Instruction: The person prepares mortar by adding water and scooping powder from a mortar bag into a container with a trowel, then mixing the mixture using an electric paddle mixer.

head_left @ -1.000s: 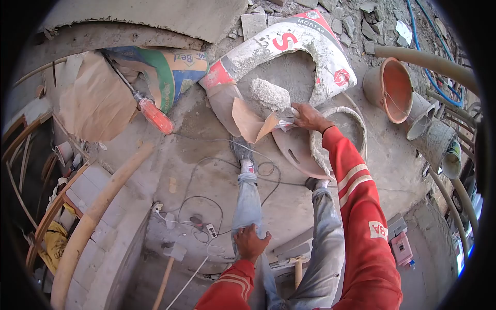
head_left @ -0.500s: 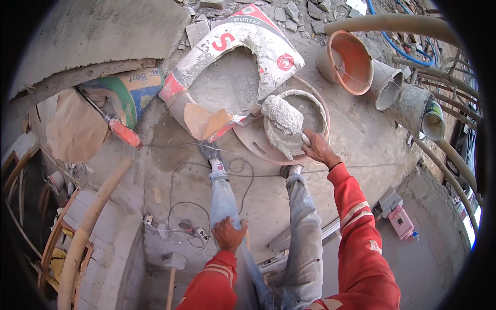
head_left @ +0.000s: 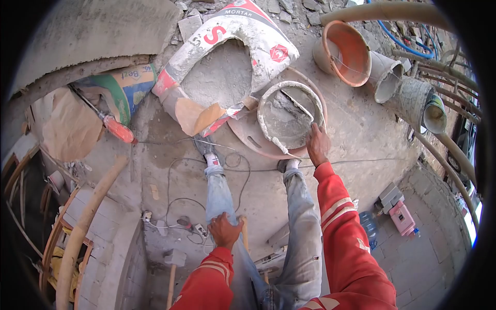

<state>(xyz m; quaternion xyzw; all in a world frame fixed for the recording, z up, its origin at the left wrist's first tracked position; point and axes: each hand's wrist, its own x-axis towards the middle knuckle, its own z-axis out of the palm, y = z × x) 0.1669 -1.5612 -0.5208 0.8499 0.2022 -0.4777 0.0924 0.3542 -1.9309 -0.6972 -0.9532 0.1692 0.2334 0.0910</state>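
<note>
My right hand (head_left: 318, 144) is closed round the handle of a trowel at the rim of a bucket (head_left: 262, 114). The trowel's blade (head_left: 298, 105) is tipped nearly on edge over the grey mortar (head_left: 284, 124) inside. The bucket stands on a round pinkish lid or tray (head_left: 243, 135) on the floor. Just left of it lies a torn-open mortar bag (head_left: 268, 49), with grey powder (head_left: 222, 72) showing through the wide opening. My left hand (head_left: 225, 230) rests on my left knee, fingers spread and holding nothing. A wooden handle (head_left: 245, 233) shows beside that knee.
An orange bucket (head_left: 361, 62) and several dirty buckets (head_left: 388, 82) lie at the right, near wooden poles (head_left: 392, 14). To the left are a red-handled tool (head_left: 120, 129), brown paper (head_left: 70, 126) and a green-blue bag (head_left: 132, 88). A cable (head_left: 206, 160) loops round my feet.
The trowel, heaped with grey mortar powder before, has turned on edge inside the bucket and its heap is gone from the blade. My left hand stays on the knee.
</note>
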